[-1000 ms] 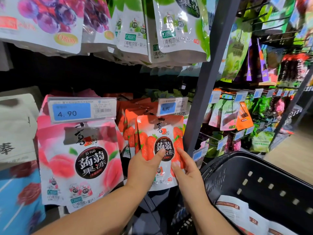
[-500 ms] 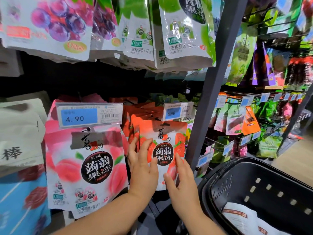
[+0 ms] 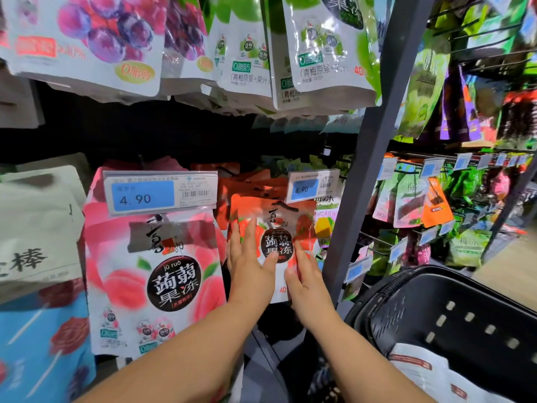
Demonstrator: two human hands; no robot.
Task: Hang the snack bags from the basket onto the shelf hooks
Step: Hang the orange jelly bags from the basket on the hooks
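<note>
1. A shop aisle of pegged shelving packed with hanging pouches. A grey upright post [image 3: 363, 170] rises at 1 o'clock, and the black basket [image 3: 386, 298] sits at 4 o'clock with more packets [image 3: 421, 370] inside.
2. The strawberry snack bag [image 3: 302, 225] hangs near the centre of the view, under a price tag [image 3: 312, 186] at its 12 o'clock. A larger peach bag [image 3: 157, 271] is at its 9 o'clock.
3. It looks like a light, glossy film pouch, with soft sides and a slippery face. The sealed top strip by the hang hole is probably its stiffest part and the best place to take hold of it (the tag hides whether that hole sits on a hook).
4. The left hand [image 3: 250, 266] lies flat on the bag's left half. Its fingers are straight and point to 12 o'clock, and the thumb touches the black label. It presses and grips nothing.
5. The right hand [image 3: 308, 283] is at the bag's 5 o'clock, with its fingers stretched over the lower right corner. As far as can be seen, it touches the bag without pinching it.
</note>
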